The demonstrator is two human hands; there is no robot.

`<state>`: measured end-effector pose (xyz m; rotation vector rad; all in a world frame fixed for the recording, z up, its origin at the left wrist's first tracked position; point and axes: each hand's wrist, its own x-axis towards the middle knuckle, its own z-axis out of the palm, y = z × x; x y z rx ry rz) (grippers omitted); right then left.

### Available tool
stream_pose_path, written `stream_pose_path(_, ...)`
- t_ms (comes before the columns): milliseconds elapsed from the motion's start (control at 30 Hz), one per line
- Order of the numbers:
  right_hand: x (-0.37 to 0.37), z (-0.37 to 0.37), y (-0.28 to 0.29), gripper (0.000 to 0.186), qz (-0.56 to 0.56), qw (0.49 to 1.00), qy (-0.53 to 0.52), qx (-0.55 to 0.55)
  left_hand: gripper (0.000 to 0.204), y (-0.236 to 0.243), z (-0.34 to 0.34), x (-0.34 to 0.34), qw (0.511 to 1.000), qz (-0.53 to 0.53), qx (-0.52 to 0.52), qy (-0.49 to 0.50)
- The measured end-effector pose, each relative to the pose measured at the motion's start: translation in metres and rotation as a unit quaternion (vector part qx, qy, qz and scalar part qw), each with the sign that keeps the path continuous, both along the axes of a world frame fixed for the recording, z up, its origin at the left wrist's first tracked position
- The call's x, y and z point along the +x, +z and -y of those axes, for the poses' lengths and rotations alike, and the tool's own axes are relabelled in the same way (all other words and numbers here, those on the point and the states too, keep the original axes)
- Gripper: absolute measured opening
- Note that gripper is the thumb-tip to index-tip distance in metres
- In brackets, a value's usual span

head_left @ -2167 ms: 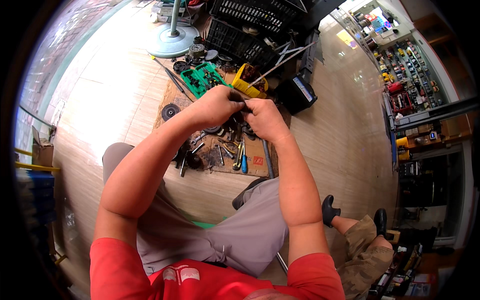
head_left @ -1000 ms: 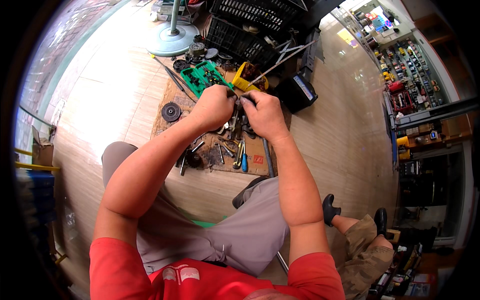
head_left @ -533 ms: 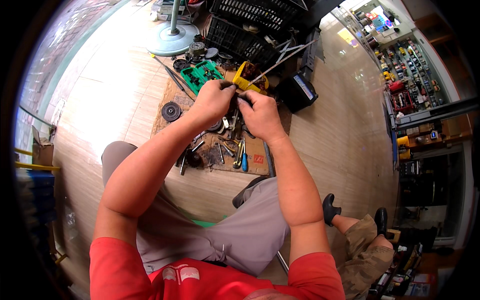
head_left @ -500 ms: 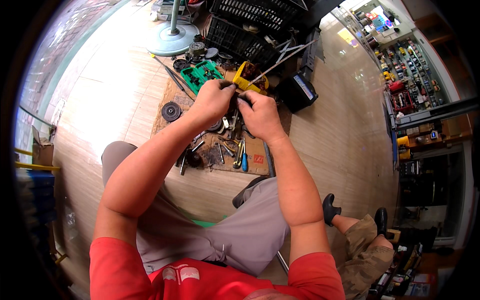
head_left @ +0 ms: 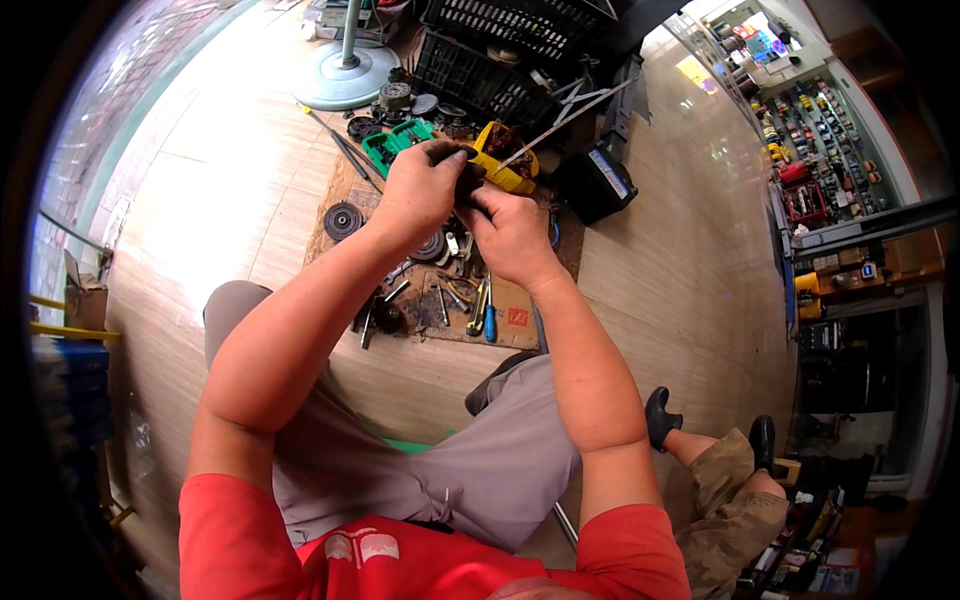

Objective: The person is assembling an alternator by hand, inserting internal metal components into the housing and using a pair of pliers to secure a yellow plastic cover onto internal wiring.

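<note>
My left hand (head_left: pixel 420 188) is closed around a small dark part (head_left: pixel 467 176), whose kind I cannot make out. Against its lower side press the bent fingers of my right hand (head_left: pixel 512 236). Both hands are raised over a stained cardboard sheet (head_left: pixel 512 298) on the floor. Just beyond them stand a green tool case (head_left: pixel 384 150), partly covered by my left hand, and a cut yellow container (head_left: pixel 515 178) with brownish contents. A blue-handled screwdriver (head_left: pixel 490 322) lies nearer to me among several metal tools. Left of the hands rests a black grooved wheel (head_left: pixel 343 221).
A black battery (head_left: pixel 596 188) stands right of the cardboard. Black plastic crates (head_left: pixel 480 80) and a round stand base (head_left: pixel 347 78) are at the back. Another person's legs (head_left: pixel 735 490) reach in at the lower right. Shelves of goods (head_left: pixel 820 150) line the right side.
My left hand has turned and risen slightly, bringing more of the dark part into view. My right hand has shifted a little left and down, its fingers now under the part.
</note>
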<state>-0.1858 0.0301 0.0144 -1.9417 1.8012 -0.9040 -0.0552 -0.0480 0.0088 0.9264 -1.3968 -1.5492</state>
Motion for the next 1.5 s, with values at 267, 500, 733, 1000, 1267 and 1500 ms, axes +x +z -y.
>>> stream_pose_path(267,0.002,-0.001,0.0,0.016,0.009,1.0,0.003,0.005,0.024,0.001,0.003,0.0,0.985,-0.146,0.089,-0.007)
stream_pose_path(500,0.003,-0.001,0.002,0.016,0.0,1.0,0.006,0.013,0.024,0.008,0.002,0.003,0.977,-0.178,0.121,-0.008)
stream_pose_path(733,0.005,-0.002,0.004,0.016,0.006,1.0,0.005,0.015,0.025,0.016,0.001,0.01,0.971,-0.192,0.139,-0.04)
stream_pose_path(1000,0.004,-0.002,0.003,0.017,-0.005,1.0,0.003,0.028,0.025,0.02,-0.001,0.01,0.969,-0.189,0.15,-0.048)
stream_pose_path(1267,0.005,-0.002,0.004,0.017,0.012,0.999,0.016,0.026,0.026,0.016,0.004,0.01,0.959,-0.228,0.166,-0.022)
stream_pose_path(1500,0.01,-0.001,0.004,0.017,0.093,0.994,-0.035,-0.038,0.024,0.015,0.009,0.011,0.952,-0.242,0.186,0.008)
